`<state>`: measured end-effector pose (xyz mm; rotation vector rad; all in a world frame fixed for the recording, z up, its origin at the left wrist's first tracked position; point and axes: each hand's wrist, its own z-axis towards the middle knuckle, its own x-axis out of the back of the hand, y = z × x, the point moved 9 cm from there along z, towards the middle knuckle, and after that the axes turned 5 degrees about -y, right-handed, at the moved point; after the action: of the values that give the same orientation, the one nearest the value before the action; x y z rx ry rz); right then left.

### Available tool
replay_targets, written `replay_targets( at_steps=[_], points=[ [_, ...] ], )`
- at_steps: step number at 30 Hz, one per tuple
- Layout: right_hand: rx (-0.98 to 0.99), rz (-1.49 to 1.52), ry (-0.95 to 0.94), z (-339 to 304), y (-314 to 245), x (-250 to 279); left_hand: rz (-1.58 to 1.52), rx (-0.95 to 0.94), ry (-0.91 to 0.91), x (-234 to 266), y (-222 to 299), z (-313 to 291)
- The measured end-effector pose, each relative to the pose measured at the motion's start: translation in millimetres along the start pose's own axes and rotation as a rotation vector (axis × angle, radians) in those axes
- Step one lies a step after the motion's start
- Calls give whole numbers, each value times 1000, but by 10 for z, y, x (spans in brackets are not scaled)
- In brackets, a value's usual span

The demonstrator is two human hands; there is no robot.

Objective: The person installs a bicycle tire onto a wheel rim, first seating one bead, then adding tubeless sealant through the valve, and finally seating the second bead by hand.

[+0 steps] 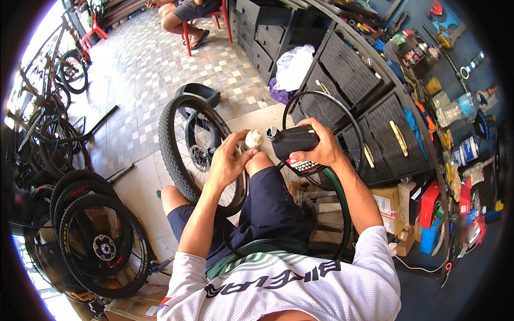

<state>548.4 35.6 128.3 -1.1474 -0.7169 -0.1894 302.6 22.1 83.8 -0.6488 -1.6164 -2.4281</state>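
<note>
My right hand (pixel 322 144) grips a black plastic bottle (pixel 293 141) with a dark label, tilted so its open neck points left. Close to that neck, my left hand (pixel 229 160) pinches a small cream-coloured bottle or cup (pixel 254 138) above my knee. The two containers look slightly apart, and I cannot see any liquid passing between them. Beyond my left hand a bicycle wheel with a knobbly tyre (pixel 175 147) stands upright between my legs. A thin dark rim (pixel 350 115) and a green-edged hoop (pixel 344 206) lean behind and below my right forearm.
Several wheels with tyres (pixel 101 246) are stacked on the left, with bicycles (pixel 53 128) behind. A loose tyre piece (pixel 206 96) lies on the tiled floor. Dark drawers (pixel 348 69) and a tool-covered bench (pixel 423 96) line the right. Another person sits on a red chair (pixel 224 21).
</note>
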Motion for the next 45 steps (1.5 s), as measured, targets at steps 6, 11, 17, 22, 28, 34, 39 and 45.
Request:
replay_targets(
  at_steps=[6, 11, 17, 22, 28, 34, 39, 45],
  points=[
    [67, -91, -122, 317, -170, -6, -19, 52, 9, 167, 66, 5],
    [34, -129, -223, 487, -291, -50, -26, 49, 39, 264, 18, -48],
    [68, -170, -286, 621, -406, -95, -21, 22, 77, 306, -45, -93],
    [5, -197, -335, 709, -479, -143, -42, 53, 80, 355, -120, -127],
    [-15, -240, -370, 793, -534, -174, -29, 13, 126, 417, -164, -148],
    [-4, -256, -385, 848, -624, -182, -58, 68, 117, 437, -190, -161],
    [-31, -271, -410, 876, -620, -181, -35, 47, 138, 458, -174, -164],
    [-19, -314, -424, 921, -693, -158, -2, 40, 156, 465, -179, -156]
  ],
)
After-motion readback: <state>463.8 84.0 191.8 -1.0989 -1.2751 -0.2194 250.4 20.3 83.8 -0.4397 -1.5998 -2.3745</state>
